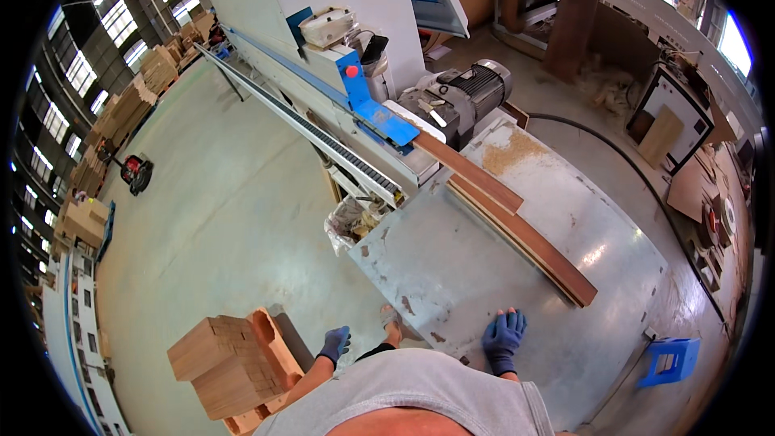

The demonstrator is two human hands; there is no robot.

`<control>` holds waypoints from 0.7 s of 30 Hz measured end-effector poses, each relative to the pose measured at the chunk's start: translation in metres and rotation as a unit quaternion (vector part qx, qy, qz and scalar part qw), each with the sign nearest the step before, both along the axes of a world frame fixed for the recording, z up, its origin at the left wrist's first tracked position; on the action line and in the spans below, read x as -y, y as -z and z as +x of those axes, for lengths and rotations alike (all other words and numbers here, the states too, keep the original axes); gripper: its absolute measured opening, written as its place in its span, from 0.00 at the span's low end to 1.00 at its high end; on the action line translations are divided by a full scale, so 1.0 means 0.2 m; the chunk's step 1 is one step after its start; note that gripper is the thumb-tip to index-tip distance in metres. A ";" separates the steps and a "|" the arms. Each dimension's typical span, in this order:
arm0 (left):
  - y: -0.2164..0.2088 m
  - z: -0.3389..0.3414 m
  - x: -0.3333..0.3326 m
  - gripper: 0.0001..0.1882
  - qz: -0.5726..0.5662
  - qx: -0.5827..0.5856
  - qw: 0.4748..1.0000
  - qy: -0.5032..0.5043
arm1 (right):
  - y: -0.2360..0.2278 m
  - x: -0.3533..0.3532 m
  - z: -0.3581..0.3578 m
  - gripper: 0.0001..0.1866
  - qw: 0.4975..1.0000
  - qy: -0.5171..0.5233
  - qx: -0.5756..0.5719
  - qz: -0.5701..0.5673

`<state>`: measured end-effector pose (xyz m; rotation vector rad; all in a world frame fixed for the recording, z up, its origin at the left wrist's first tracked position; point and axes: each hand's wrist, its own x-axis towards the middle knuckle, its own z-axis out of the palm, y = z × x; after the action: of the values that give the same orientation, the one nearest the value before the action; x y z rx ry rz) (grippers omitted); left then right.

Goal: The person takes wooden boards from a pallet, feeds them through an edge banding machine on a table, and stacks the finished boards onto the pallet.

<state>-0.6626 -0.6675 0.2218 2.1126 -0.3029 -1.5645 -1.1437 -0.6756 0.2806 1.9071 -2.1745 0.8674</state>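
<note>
All visible fingers [513, 321] are loose: right hand [504, 339] apparently on the metal table [452, 274], left hand [334, 345] empty.

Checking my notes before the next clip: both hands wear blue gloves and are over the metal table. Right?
Not quite: only the right hand is over the metal table. The left hand is past its left edge, near the stacked wood pieces, as the head view shows. Both do wear blue gloves.

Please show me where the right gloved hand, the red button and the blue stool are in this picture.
Right gloved hand [503, 339]: head view, on the back of the hand.
Red button [351, 72]: head view, on its round face.
Blue stool [687, 358]: head view, on its solid right-hand part.
</note>
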 end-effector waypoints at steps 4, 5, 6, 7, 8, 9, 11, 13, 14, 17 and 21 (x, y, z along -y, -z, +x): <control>0.00 -0.03 0.04 0.25 -0.019 0.001 1.000 -0.002 | 0.02 0.00 -0.01 0.17 1.000 0.000 0.005 0.013; -0.01 -0.03 0.03 0.25 -0.015 0.001 1.000 -0.002 | 0.02 0.00 -0.01 0.17 1.000 0.003 0.001 0.003; -0.01 -0.03 0.02 0.25 -0.015 0.001 1.000 -0.003 | 0.03 -0.01 -0.01 0.17 1.000 0.002 0.002 0.003; 0.00 -0.02 -0.01 0.25 0.001 0.004 1.000 -0.002 | 0.02 -0.01 0.00 0.17 1.000 0.004 0.000 0.003; 0.03 -0.01 -0.06 0.25 0.017 0.007 1.000 -0.003 | 0.02 -0.01 0.00 0.17 1.000 0.005 -0.003 0.002; 0.05 0.01 -0.10 0.26 0.032 0.001 0.999 -0.005 | 0.02 0.00 0.00 0.17 1.000 0.003 -0.001 0.002; 0.16 0.08 -0.26 0.26 0.022 -0.005 1.000 -0.006 | 0.03 0.00 0.00 0.16 1.000 -0.001 0.004 -0.004; 0.18 0.08 -0.31 0.22 0.026 0.003 1.000 0.017 | 0.04 0.00 -0.01 0.16 1.000 0.000 0.005 -0.006; 0.17 0.07 -0.32 0.22 0.026 0.001 0.999 0.021 | 0.04 -0.01 -0.02 0.17 1.000 0.003 0.005 -0.008; 0.27 0.19 -0.47 0.13 -0.053 0.022 0.976 0.209 | 0.03 -0.01 -0.01 0.17 1.000 0.000 0.011 -0.008; 0.40 0.17 -0.50 0.13 -0.081 -0.033 0.986 0.140 | 0.02 -0.01 -0.01 0.17 1.000 0.000 0.014 -0.003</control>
<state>-0.6277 -0.5678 0.1411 1.9542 -0.7065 -1.6970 -1.1456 -0.6734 0.2762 1.9037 -2.1849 0.9058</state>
